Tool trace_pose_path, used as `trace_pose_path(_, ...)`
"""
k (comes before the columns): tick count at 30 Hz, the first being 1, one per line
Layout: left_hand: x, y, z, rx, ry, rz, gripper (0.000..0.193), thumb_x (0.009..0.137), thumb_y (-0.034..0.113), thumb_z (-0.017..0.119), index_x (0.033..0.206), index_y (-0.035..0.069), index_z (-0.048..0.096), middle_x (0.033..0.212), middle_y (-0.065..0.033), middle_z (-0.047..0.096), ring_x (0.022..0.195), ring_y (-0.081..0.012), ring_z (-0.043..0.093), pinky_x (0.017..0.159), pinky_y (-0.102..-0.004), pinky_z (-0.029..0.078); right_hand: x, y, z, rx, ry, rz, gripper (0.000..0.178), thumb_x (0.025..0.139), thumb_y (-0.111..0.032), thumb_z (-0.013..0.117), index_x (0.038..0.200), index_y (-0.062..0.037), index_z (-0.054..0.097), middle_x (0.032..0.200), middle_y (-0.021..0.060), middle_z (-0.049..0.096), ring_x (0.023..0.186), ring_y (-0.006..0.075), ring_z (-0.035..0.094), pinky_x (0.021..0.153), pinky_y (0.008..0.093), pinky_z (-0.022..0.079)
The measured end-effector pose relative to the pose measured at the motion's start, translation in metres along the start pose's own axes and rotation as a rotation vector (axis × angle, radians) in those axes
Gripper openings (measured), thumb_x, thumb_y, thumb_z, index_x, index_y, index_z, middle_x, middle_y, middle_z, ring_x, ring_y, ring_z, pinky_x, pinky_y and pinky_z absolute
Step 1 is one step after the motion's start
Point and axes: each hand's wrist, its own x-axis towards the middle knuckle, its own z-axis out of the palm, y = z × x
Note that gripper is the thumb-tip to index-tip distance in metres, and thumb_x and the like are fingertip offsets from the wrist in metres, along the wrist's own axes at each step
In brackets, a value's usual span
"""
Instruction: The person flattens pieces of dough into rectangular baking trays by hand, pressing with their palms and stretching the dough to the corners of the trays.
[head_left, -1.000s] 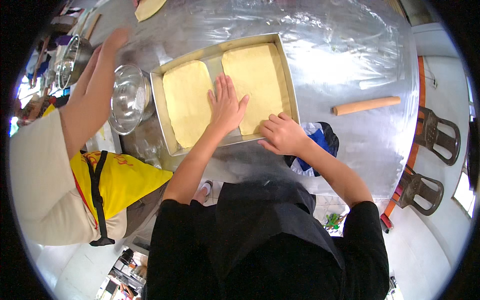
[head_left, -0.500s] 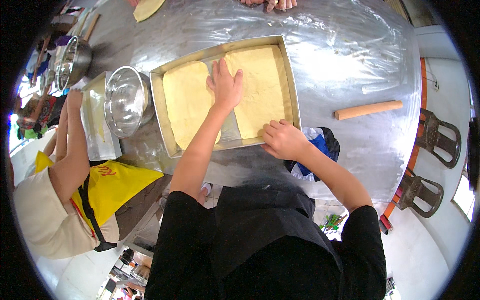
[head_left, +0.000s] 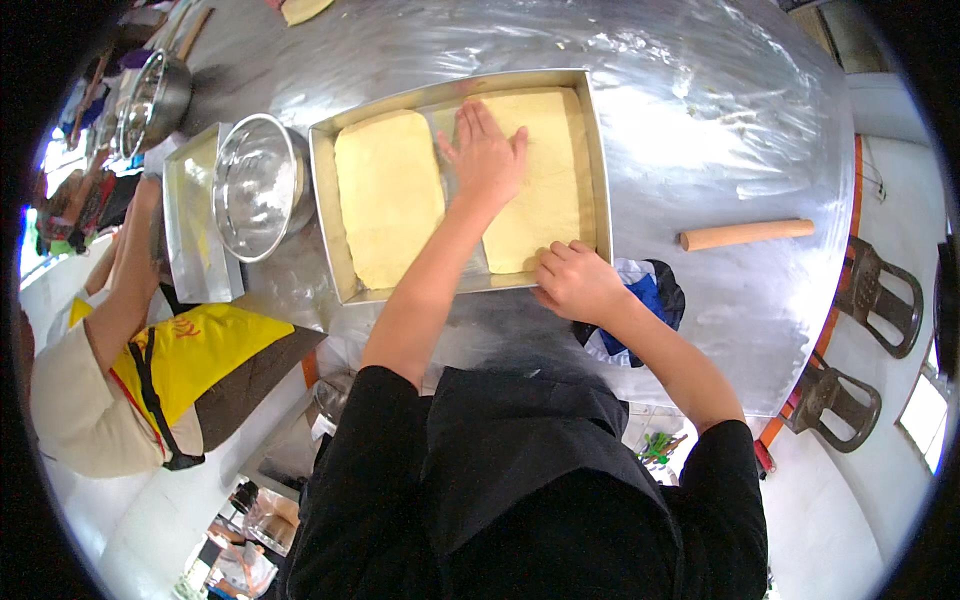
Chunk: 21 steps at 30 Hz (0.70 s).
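Note:
A rectangular metal baking pan [head_left: 604,190] lies on the table before me. Two flat sheets of pale yellow dough rest in it: a left sheet [head_left: 388,200] and a right sheet [head_left: 555,170], with a narrow strip of pan bottom between them. My left hand [head_left: 488,160] lies flat on the left part of the right sheet, fingers stretched and thumb apart. At the pan's near right corner, my right hand [head_left: 577,284] has its fingers curled over the rim, close to the dough's corner; its palm is hidden.
Left of the pan stands a steel bowl [head_left: 255,190], beside another metal pan [head_left: 205,250]. A rolling pin [head_left: 748,235] lies to the right. A blue, white and black cloth [head_left: 640,300] is by my right wrist. A co-worker's arm [head_left: 125,270] reaches in at left. Brown chairs [head_left: 880,295] stand beyond the table.
My left hand has slid right, from between the sheets further onto the right one. My right hand stays at the corner. Another person's hands at the far edge have left the view.

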Motion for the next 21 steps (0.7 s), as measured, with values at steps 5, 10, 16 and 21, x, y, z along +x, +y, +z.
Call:
trace_pose_path(5,0.009,0.016,0.016,-0.093,0.106,-0.043,0.076,0.085,0.038,0.054,0.134,-0.013,0.027,0.144,-0.0248,0.025,0.136,-0.0384,0.021,0.106,-0.0607,0.014,0.000,-0.001,-0.001,0.014,-0.044,0.021,0.024,0.072,-0.027,0.067,0.073,-0.0052,0.058,0.079,0.0084,0.056,0.081,0.0244,0.055,0.070,0.0356,0.044)
trace_pose_path(10,0.007,0.020,0.017,-0.069,0.084,-0.089,0.073,0.088,0.039,0.051,0.135,-0.011,0.026,0.144,-0.0265,0.023,0.136,-0.0380,0.020,0.106,-0.0601,0.014,0.007,-0.008,-0.031,0.220,0.162,0.105,0.028,0.074,-0.013,0.058,0.100,-0.0019,0.058,0.095,0.0128,0.057,0.091,0.0274,0.055,0.077,0.0368,0.044)
trace_pose_path(16,0.008,0.006,0.015,-0.116,0.138,-0.021,0.071,0.089,0.037,0.051,0.133,-0.012,0.027,0.140,-0.0287,0.026,0.131,-0.0413,0.027,0.104,-0.0618,0.015,-0.011,0.060,-0.073,0.499,0.746,0.715,0.039,0.079,-0.002,0.050,0.118,-0.0018,0.052,0.103,0.0139,0.056,0.094,0.0238,0.055,0.084,0.0361,0.044)
trace_pose_path(21,0.007,0.002,0.021,-0.020,0.147,0.088,0.071,0.089,0.037,0.050,0.133,-0.013,0.027,0.141,-0.0279,0.025,0.131,-0.0413,0.028,0.103,-0.0627,0.016,-0.011,0.077,-0.039,0.551,0.642,0.799,0.034,0.088,-0.017,0.055,0.117,-0.0007,0.051,0.101,0.0139,0.057,0.089,0.0233,0.056,0.080,0.0345,0.046)
